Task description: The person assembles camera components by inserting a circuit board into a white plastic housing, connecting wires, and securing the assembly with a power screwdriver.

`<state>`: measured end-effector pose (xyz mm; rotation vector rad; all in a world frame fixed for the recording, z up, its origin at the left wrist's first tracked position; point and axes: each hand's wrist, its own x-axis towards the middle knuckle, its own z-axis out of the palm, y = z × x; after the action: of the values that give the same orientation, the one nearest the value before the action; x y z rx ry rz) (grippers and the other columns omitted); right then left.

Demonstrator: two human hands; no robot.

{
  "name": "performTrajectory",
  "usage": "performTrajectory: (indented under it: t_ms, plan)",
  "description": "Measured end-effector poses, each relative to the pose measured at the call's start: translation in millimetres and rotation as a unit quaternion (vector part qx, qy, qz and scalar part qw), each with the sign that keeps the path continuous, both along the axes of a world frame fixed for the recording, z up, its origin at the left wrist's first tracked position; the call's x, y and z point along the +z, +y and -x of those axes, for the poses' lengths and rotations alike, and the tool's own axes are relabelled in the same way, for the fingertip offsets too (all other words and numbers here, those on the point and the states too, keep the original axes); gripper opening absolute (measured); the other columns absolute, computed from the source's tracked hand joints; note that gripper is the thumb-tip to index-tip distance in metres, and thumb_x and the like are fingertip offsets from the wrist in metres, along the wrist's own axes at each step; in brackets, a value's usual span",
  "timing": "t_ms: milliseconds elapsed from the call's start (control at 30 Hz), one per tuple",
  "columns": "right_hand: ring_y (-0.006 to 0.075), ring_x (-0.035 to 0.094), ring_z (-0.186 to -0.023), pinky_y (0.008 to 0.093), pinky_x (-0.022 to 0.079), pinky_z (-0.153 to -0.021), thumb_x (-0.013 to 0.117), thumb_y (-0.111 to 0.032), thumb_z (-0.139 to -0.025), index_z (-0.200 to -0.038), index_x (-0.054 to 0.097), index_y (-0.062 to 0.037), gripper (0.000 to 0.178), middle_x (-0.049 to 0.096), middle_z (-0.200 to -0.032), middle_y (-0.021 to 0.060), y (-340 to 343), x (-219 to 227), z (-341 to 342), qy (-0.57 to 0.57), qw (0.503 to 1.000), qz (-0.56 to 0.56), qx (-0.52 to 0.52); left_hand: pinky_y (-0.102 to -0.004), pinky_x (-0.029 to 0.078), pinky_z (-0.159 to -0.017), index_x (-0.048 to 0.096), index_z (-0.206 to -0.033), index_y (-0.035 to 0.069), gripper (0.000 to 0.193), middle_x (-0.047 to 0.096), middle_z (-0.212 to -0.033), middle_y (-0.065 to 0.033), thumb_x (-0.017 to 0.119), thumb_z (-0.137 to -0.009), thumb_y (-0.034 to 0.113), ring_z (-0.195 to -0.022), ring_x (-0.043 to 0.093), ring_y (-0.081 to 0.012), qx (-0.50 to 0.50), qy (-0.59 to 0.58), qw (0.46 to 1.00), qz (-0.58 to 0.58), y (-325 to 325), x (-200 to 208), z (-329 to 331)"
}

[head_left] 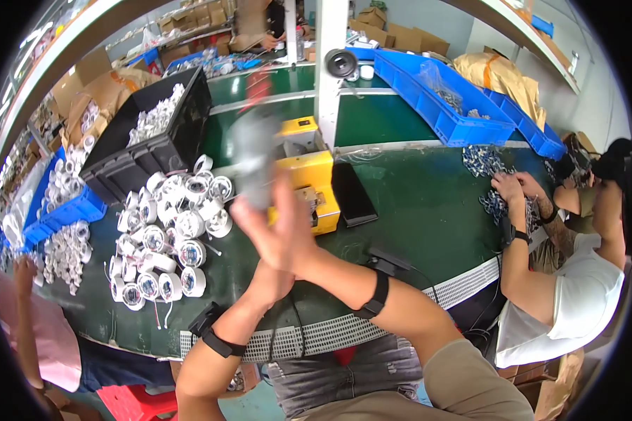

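Note:
A grey hanging tool [254, 151], smeared by motion, stands upright over the green bench, with a blurred red cord [258, 88] above it. My right hand [282, 223] is closed round its lower end, thumb to the left and fingers to the right. Just below, my left hand [268, 282] crosses under my right wrist; its fingers are hidden. Left of the hands lies a heap of white round housings [189, 224], several showing small circuit boards and thin wires. Right behind my right hand is a yellow box-shaped device [319, 186], with a flat black rectangular object [353, 194] beside it.
A black crate [130, 165] of small white parts stands back left, near a blue bin [77, 205]. Blue trays [463, 130] sit back right, behind a white post [330, 84]. Co-workers sit on both sides; the right one's hands [516, 186] touch small parts.

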<state>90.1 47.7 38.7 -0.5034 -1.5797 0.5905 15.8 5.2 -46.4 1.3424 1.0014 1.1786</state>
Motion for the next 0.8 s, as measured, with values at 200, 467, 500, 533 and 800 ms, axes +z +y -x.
performTrajectory:
  t_ms: [200, 467, 500, 533, 800]
  plan:
    - [0.0115, 0.047, -0.047, 0.0250, 0.040, -0.048, 0.043, -0.028, -0.099, -0.129, 0.035, 0.0060, 0.046, 0.048, -0.057, 0.0042, 24, 29, -32, 0.192, 0.975, 0.114, -0.013, -0.0322, 0.060, -0.071, 0.049, -0.122, -0.008, 0.030, 0.061, -0.101, -0.0142, 0.042, -0.097, 0.007, -0.081, 0.066, -0.0210, -0.016, -0.062, 0.980, 0.189, 6, 14, -7]
    - [0.0122, 0.048, -0.046, 0.0261, 0.040, -0.047, 0.043, -0.030, -0.098, -0.124, 0.039, 0.0027, 0.042, 0.048, -0.059, 0.0051, 33, 17, -26, 0.146, 0.985, 0.092, -0.014, -0.0315, 0.060, -0.075, 0.048, -0.125, -0.006, 0.031, 0.061, -0.101, -0.0118, 0.040, -0.099, 0.008, -0.083, 0.066, -0.0199, -0.008, -0.034, 0.981, 0.192, 5, 15, -2]
    - [0.0122, 0.048, -0.046, 0.0261, 0.041, -0.047, 0.043, -0.030, -0.098, -0.123, 0.039, 0.0023, 0.041, 0.048, -0.059, 0.0053, 33, 17, -25, 0.140, 0.986, 0.085, -0.019, -0.0315, 0.060, -0.075, 0.048, -0.125, -0.006, 0.031, 0.061, -0.100, -0.0117, 0.040, -0.099, 0.008, -0.083, 0.066, -0.0198, -0.009, -0.032, 0.980, 0.194, 5, 14, -2]
    - [0.0122, 0.048, -0.046, 0.0261, 0.041, -0.047, 0.043, -0.030, -0.098, -0.123, 0.039, 0.0023, 0.041, 0.048, -0.059, 0.0053, 33, 16, -27, 0.139, 0.986, 0.086, -0.019, -0.0315, 0.060, -0.075, 0.048, -0.125, -0.006, 0.031, 0.061, -0.100, -0.0117, 0.040, -0.099, 0.008, -0.083, 0.066, -0.0198, -0.008, -0.033, 0.980, 0.194, 5, 14, -3]
    - [0.0124, 0.048, -0.047, 0.0259, 0.040, -0.047, 0.044, -0.030, -0.098, -0.117, 0.041, 0.0018, 0.037, 0.048, -0.060, 0.0051, 36, 9, -31, 0.134, 0.987, 0.080, -0.030, -0.0313, 0.060, -0.069, 0.048, -0.123, -0.008, 0.032, 0.061, -0.102, -0.0149, 0.043, -0.097, 0.010, -0.076, 0.066, -0.0202, 0.004, -0.050, 0.981, 0.189, 2, 15, -9]
